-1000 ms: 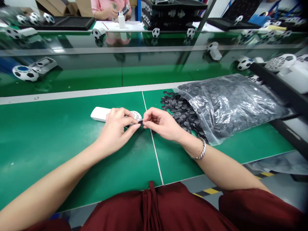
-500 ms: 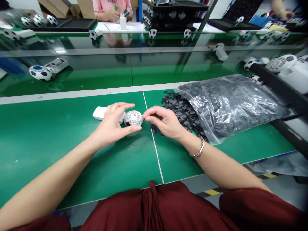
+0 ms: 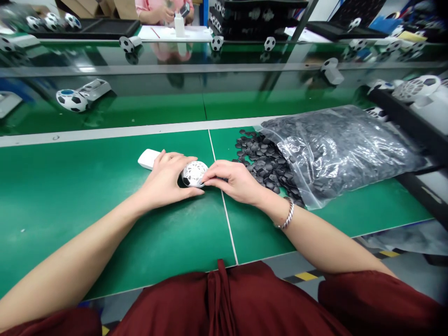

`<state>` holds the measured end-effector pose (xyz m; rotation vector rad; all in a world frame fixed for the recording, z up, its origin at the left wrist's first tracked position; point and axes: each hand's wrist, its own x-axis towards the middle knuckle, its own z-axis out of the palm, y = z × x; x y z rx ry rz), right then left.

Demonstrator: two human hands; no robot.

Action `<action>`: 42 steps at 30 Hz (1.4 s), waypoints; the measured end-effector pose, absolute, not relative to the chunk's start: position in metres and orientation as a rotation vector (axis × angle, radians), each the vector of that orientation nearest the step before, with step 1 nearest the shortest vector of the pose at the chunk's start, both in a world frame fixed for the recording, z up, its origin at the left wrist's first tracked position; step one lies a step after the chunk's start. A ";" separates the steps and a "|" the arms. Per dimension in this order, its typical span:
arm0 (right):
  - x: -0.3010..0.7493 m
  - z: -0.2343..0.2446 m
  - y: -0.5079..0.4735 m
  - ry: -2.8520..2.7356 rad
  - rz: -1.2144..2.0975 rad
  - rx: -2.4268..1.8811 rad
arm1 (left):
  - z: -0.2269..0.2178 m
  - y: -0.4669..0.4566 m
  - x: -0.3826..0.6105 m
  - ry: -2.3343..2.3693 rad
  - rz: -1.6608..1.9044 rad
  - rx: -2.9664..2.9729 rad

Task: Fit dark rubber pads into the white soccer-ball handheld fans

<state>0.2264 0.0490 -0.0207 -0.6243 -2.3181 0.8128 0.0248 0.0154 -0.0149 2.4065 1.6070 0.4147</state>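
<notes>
Nearest to us is the red cloth [image 3: 224, 303] over our lap, at the edge of the green mat [image 3: 87, 205]. Both our forearms reach forward over the mat, the right one with a bracelet [image 3: 285, 215] at the wrist. Our hands meet at a white fan [image 3: 191, 174] that lies on the mat, just left of the pale seam.

Our left hand [image 3: 164, 179] is cupped around the fan from the left and grips it. Its thumb lies below the round head [image 3: 196, 171] and its fingers curl over the neck. The handle [image 3: 147, 158] sticks out beyond the hand, up and to the left. Our right hand [image 3: 235, 179] comes in from the right, its fingertips [image 3: 210, 173] drawn together and resting on the head's right rim. We cannot tell whether they pinch anything.

Just beyond the right hand lies a heap of black pieces [image 3: 261, 158], spilling from the mouth of a clear bag [image 3: 343, 149] full of them. Farther off runs a belt [image 3: 147, 109] carrying a ball fan [image 3: 72, 100]. At the far side a person in pink [image 3: 154, 9] handles something beside a white bottle [image 3: 179, 25].
</notes>
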 end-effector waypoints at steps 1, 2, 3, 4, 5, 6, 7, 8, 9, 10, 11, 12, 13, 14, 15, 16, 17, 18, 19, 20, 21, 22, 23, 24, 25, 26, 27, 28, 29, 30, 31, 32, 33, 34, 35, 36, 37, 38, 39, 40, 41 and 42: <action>0.225 -0.022 0.049 -2.306 0.810 -0.631 | -0.016 0.015 0.026 1.611 0.430 2.405; 0.224 -0.022 0.048 -2.291 0.819 -0.643 | -0.016 0.015 0.026 1.619 0.444 2.404; 0.224 -0.023 0.048 -2.273 0.838 -0.659 | -0.017 0.015 0.027 1.630 0.456 2.403; 0.223 -0.024 0.047 -2.254 0.864 -0.671 | -0.018 0.015 0.028 1.641 0.462 2.401; 0.222 -0.025 0.047 -2.235 0.891 -0.682 | -0.018 0.015 0.028 1.650 0.465 2.400; 0.221 -0.025 0.047 -2.215 0.911 -0.694 | -0.018 0.015 0.029 1.657 0.463 2.399; 0.221 -0.026 0.047 -2.197 0.921 -0.705 | -0.018 0.015 0.029 1.660 0.458 2.397; 0.221 -0.027 0.047 -2.181 0.925 -0.714 | -0.018 0.015 0.030 1.662 0.451 2.393; 0.221 -0.028 0.047 -2.165 0.924 -0.721 | -0.017 0.014 0.030 1.665 0.444 2.386; 0.221 -0.028 0.048 -2.150 0.924 -0.728 | -0.017 0.014 0.031 1.673 0.442 2.375; 0.221 -0.029 0.049 -2.134 0.929 -0.738 | -0.016 0.013 0.031 1.681 0.443 2.364; 0.221 -0.030 0.050 -2.117 0.947 -0.749 | -0.016 0.013 0.032 1.687 0.453 2.353; 0.221 -0.030 0.051 -2.095 0.987 -0.762 | -0.015 0.013 0.033 1.691 0.471 2.341; 0.221 -0.031 0.052 -2.065 1.050 -0.777 | -0.015 0.013 0.033 1.693 0.495 2.330; 0.220 -0.031 0.052 -2.027 1.126 -0.790 | -0.016 0.013 0.034 1.692 0.522 2.320; 0.219 -0.032 0.052 -1.984 1.205 -0.801 | -0.016 0.013 0.034 1.686 0.545 2.314; 0.219 -0.032 0.052 -1.942 1.269 -0.810 | -0.017 0.013 0.035 1.682 0.567 2.309; 0.218 -0.032 0.051 -1.910 1.308 -0.823 | -0.017 0.013 0.035 1.679 0.585 2.307; 0.217 -0.032 0.050 -1.892 1.319 -0.843 | -0.018 0.012 0.036 1.675 0.598 2.308; 0.216 -0.032 0.049 -1.888 1.309 -0.866 | -0.019 0.012 0.036 1.670 0.608 2.311; 0.215 -0.032 0.049 -1.889 1.291 -0.886 | -0.020 0.012 0.037 1.666 0.616 2.312; 0.215 -0.032 0.049 -1.895 1.278 -0.897 | -0.020 0.012 0.037 1.661 0.623 2.315; 0.215 -0.031 0.049 -1.904 1.280 -0.893 | -0.020 0.011 0.036 1.653 0.628 2.321; 0.216 -0.031 0.051 -1.919 1.290 -0.880 | -0.020 0.011 0.035 1.639 0.629 2.331; 0.218 -0.030 0.054 -1.939 1.292 -0.869 | -0.020 0.012 0.033 1.621 0.625 2.344; 0.221 -0.028 0.058 -1.974 1.267 -0.876 | -0.019 0.013 0.030 1.597 0.613 2.359; 0.225 -0.027 0.062 -2.021 1.204 -0.909 | -0.018 0.014 0.027 1.566 0.590 2.376; 0.229 -0.025 0.066 -2.079 1.108 -0.965 | -0.017 0.015 0.024 1.535 0.557 2.390; 0.234 -0.023 0.070 -2.143 0.992 -1.035 | -0.015 0.017 0.021 1.516 0.517 2.396; 0.237 -0.022 0.072 -2.212 0.883 -1.102 | -0.014 0.017 0.019 1.514 0.471 2.391; 0.241 -0.021 0.074 -2.283 0.799 -1.154 | -0.013 0.017 0.018 1.532 0.429 2.377; 0.243 -0.021 0.074 -2.355 0.747 -1.186 | -0.012 0.016 0.018 1.562 0.394 2.357; 0.243 -0.020 0.074 -2.416 0.717 -1.206 | -0.012 0.014 0.019 1.595 0.376 2.331; 0.243 -0.020 0.072 -2.466 0.698 -1.220 | -0.012 0.012 0.022 1.624 0.374 2.299; 0.243 -0.020 0.071 -2.498 0.682 -1.236 | -0.013 0.009 0.025 1.639 0.391 2.265; 0.241 -0.020 0.069 -2.516 0.670 -1.256 | -0.014 0.006 0.028 1.641 0.419 2.234; 0.240 -0.020 0.067 -2.523 0.663 -1.278 | -0.015 0.004 0.031 1.628 0.450 2.209; 0.239 -0.019 0.066 -2.522 0.663 -1.302 | -0.016 0.003 0.032 1.597 0.473 2.193; 0.238 -0.019 0.066 -2.517 0.668 -1.326 | -0.016 0.003 0.032 1.551 0.487 2.189; 0.238 -0.018 0.065 -2.512 0.678 -1.352 | -0.016 0.003 0.032 1.494 0.492 2.196; 0.238 -0.018 0.066 -2.508 0.689 -1.379 | -0.016 0.004 0.030 1.434 0.489 2.205; 0.239 -0.017 0.066 -2.508 0.703 -1.408 | -0.015 0.006 0.028 1.382 0.484 2.210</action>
